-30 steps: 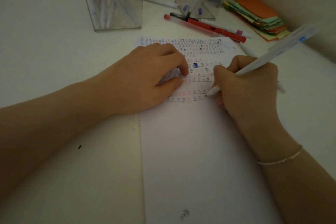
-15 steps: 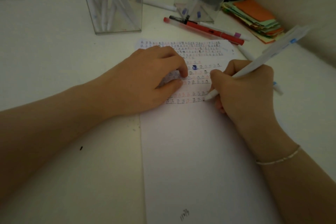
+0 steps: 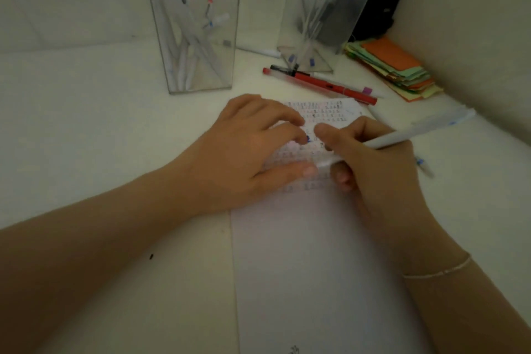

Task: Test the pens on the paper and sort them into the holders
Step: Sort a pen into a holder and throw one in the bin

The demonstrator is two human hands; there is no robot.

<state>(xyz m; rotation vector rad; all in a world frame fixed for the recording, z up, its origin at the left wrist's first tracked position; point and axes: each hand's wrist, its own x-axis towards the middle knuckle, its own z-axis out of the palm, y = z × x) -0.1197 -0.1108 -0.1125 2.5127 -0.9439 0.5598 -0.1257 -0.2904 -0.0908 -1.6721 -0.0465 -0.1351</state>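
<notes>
Gripping a white pen (image 3: 402, 135) with curled fingers, tip low over the scribble rows, the right hand (image 3: 376, 169) faces the left hand (image 3: 244, 149), which rests loosely spread, holding nothing, on the paper sheet (image 3: 310, 253) before two clear holders (image 3: 192, 34).

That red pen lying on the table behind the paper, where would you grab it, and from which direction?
Probably at the middle of the red pen's barrel, pinched from straight above. It lies flat on the table, slanting from the clear holder toward the paper's far corner, so the long sides are exposed. A clear pen lies close alongside, so narrow fingers across the barrel suit best.
</notes>
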